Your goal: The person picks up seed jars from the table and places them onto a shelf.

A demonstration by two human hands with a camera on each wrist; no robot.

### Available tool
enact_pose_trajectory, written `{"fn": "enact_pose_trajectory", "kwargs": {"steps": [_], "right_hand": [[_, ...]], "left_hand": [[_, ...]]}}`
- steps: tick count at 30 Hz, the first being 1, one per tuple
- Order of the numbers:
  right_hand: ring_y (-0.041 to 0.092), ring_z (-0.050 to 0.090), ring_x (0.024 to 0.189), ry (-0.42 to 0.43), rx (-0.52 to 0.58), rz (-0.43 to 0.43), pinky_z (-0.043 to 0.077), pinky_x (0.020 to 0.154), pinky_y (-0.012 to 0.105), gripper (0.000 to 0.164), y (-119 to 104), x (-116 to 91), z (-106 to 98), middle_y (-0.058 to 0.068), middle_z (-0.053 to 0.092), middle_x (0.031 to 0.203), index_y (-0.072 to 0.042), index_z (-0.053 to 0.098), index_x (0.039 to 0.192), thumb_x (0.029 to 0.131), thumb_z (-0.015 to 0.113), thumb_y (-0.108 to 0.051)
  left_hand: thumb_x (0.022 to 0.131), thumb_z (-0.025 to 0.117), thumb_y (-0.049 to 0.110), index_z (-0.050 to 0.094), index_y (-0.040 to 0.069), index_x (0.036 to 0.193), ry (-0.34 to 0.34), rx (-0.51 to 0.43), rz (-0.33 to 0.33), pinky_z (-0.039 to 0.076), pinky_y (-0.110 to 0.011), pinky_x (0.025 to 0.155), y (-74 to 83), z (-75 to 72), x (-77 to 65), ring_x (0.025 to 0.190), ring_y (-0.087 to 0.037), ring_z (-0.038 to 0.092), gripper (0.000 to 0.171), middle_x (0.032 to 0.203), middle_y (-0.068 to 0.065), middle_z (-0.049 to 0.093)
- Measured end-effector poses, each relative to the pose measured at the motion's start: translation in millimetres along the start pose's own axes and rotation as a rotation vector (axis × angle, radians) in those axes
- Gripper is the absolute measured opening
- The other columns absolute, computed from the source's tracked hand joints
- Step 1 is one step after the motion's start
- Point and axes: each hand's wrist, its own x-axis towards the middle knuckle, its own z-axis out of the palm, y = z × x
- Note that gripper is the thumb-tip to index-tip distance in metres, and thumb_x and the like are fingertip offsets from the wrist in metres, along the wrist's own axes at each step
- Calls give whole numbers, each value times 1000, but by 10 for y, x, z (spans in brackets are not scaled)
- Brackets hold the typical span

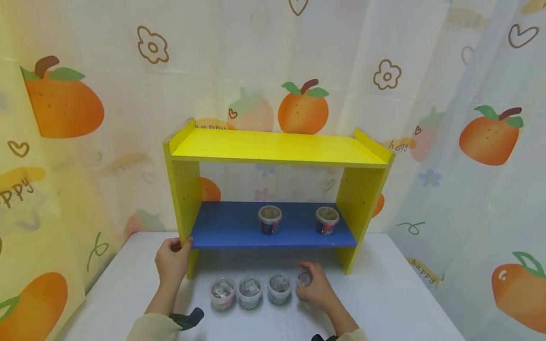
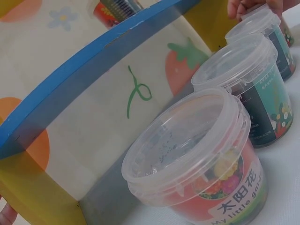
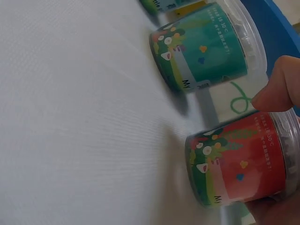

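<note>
My right hand (image 1: 316, 287) grips a small clear plastic tub with a red label (image 3: 239, 161), thumb on one side and fingers on the other. Left of it on the table stand a teal-labelled tub (image 1: 279, 289), a second teal tub (image 1: 250, 292) and a red-labelled tub (image 2: 197, 159) with a flower picture. Clear, crinkled plastic shows inside these tubs. My left hand (image 1: 172, 261) holds the left side panel of a yellow shelf unit (image 1: 273, 146), its thumb by the front corner of the blue shelf board (image 1: 230, 225).
Two similar tubs stand on the blue board: a dark one (image 1: 270, 221) at the middle and a red-and-dark one (image 1: 327, 222) near the right panel. The unit stands on a white table (image 1: 388, 293). Behind it hangs a fruit-print curtain (image 1: 247, 57).
</note>
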Motion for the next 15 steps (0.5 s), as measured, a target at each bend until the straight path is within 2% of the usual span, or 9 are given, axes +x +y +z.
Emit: {"fn": "enact_pose_trajectory", "kwargs": {"steps": [7,15], "right_hand": [[26,52,114,-2,91,38,42,94,42,74,55,-24,0,9,55,126,-13,57,129,57,74,-7],[34,51,125,-10,157,99,41,100,53,78,122,-73,11,16,55,137,-11,52,137,64,78,-11]], "left_hand": [[89,71,37,64,-1,106,2,1,0,42,-9,59,-18,0,-6,89,-30,63,42,99,-20,67],[90,70,39,64,-1,106,-1,6,1,41,-8,60,-14,5,-5,90,-30,63,44,100,-20,67]]}}
